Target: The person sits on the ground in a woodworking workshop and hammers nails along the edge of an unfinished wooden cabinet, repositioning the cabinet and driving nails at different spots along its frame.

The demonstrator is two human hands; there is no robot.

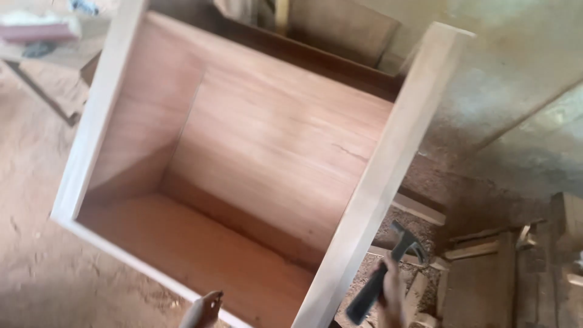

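A large open wooden box (388, 152) with pale frame edges and reddish plywood panels fills most of the view, tilted. My right hand (392, 294) grips a dark claw hammer (388, 267) just outside the box's right frame piece, head up. Only the fingertips of my left hand (203, 308) show at the bottom edge, close to the box's front rim; whether they touch it is unclear.
Sawdust-covered floor (36, 243) lies to the left. Wood offcuts and planks (480, 267) are piled at the lower right. More boards (340, 24) lean behind the box, and a pale wall (522, 79) rises at the right.
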